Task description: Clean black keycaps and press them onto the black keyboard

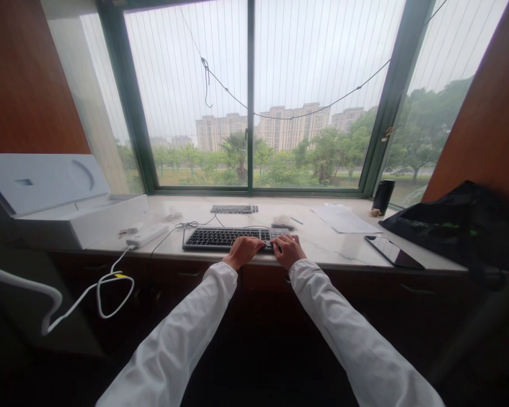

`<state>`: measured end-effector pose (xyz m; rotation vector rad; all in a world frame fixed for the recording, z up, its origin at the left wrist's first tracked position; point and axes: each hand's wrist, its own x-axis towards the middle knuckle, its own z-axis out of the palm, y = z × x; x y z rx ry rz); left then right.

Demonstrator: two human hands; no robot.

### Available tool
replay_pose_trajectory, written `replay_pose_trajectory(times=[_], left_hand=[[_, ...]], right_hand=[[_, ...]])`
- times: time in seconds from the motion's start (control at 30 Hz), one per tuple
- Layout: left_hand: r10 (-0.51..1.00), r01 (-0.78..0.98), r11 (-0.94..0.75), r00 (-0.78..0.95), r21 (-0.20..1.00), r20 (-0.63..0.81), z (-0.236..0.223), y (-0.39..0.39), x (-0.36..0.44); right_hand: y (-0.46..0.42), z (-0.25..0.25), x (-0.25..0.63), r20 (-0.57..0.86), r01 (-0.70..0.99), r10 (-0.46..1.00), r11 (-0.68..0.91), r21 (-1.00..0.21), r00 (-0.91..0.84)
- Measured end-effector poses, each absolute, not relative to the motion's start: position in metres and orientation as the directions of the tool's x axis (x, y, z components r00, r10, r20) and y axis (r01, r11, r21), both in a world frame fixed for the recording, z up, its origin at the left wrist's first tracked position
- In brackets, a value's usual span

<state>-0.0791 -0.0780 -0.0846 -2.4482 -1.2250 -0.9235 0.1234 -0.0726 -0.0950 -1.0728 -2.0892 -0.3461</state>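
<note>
A black keyboard (212, 238) with a grey rim lies on the white stone counter, its long side along the front edge. My left hand (245, 250) is over its front edge right of the middle, fingers curled in and thumb pointing right. Close beside it, my right hand (288, 249) bends its fingers down at the keyboard's right end. Both hands are closed; whatever is between their fingertips is too small to make out. Behind the keyboard sits a strip of grey keycaps (234, 208) in rows. A small dark brush-like thing (283, 222) rests near the right end.
On the left stand an open white box (110, 223) and a white power strip (147, 234), whose cable hangs off the counter. To the right are paper sheets (343, 219), a phone (392, 252), a black cylinder (383, 196) and a black bag (458, 226). A window rises behind.
</note>
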Motion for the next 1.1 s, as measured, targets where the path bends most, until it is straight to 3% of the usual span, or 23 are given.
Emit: replay_pose_trajectory(times=[0.43,0.77,1.1], left_hand=[[0.634,0.788,-0.614,0.527,-0.046,0.566,-0.076,-0.091,-0.079],[0.639,0.750,-0.651,0.462,0.113,0.615,-0.085,-0.098,-0.083],[0.694,0.808,-0.572,0.384,0.142,0.609,-0.084,-0.097,-0.075]], right_hand=[[-0.075,-0.093,0.122,0.730,0.785,0.572,0.615,-0.078,-0.375],[-0.074,-0.098,0.127,0.751,0.707,0.427,0.703,0.074,-0.503],[-0.072,-0.099,0.127,0.738,0.678,0.389,0.724,0.126,-0.551]])
